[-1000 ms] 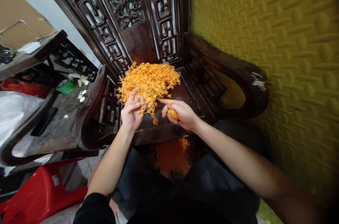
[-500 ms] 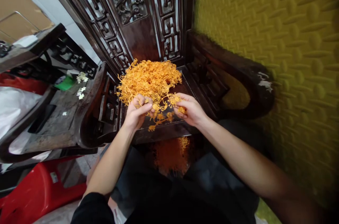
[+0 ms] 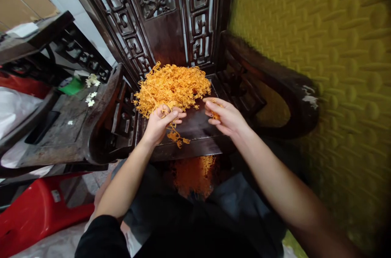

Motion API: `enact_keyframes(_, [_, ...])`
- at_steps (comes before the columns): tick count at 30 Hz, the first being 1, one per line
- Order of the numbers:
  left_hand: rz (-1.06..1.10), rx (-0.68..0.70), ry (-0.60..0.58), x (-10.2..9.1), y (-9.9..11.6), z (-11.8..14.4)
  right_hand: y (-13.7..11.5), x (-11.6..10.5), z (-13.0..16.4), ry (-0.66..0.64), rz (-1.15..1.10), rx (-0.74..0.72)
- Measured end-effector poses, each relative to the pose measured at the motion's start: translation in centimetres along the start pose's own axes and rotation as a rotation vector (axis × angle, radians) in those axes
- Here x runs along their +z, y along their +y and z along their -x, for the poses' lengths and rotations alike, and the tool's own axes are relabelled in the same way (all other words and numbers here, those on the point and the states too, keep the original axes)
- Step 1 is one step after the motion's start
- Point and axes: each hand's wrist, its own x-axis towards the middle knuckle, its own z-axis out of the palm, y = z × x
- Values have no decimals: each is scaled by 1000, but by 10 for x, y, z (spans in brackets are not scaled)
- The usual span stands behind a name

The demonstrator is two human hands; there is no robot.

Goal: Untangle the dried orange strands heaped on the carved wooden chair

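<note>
A heap of orange branching sprigs (image 3: 174, 86) lies on the seat of a dark carved wooden chair (image 3: 200, 125). At the heap's front edge, my left hand (image 3: 160, 123) is closed on an orange sprig (image 3: 174, 135), whose curly ends hang below the fingers. My right hand (image 3: 226, 116) is to the right of the heap, over the seat. Its fingers are curled around a small orange piece (image 3: 215, 114), mostly hidden in the palm. The two hands are apart.
More orange sprigs (image 3: 194, 174) sit low between my knees, under the seat's front edge. A second wooden chair (image 3: 58, 136) on the left holds a green item (image 3: 73, 86) and small pale pieces (image 3: 91, 99). A red plastic stool (image 3: 39, 209) stands lower left; yellow textured padding (image 3: 305, 26) covers the right.
My hands have moved apart, the right one going right with a small orange piece. The sprigs that spanned both hands are now separated, with one still hanging from my left hand.
</note>
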Motion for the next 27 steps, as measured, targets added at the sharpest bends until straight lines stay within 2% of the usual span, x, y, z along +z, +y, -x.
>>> enact_keyframes(5, [-201,48,-78,3,-2,2,10,18,12,-94,133,-65])
enact_keyframes(10, [-323,40,-103,12,-2,6,27,25,11,-107,376,-81])
enact_keyframes(13, [-356,37,-64,16,-4,10,31,24,11,-140,542,-213])
enact_keyframes(16, [-321,60,-12,19,-5,11,30,21,12,-70,662,-391])
enact_keyframes(20, [-189,69,2,21,-6,6,32,23,12,49,634,-472])
enact_keyframes(25, [-134,80,26,25,-4,2,42,34,12,74,549,-509])
enact_keyframes(27, [-114,72,29,23,1,3,40,32,6,95,501,-520])
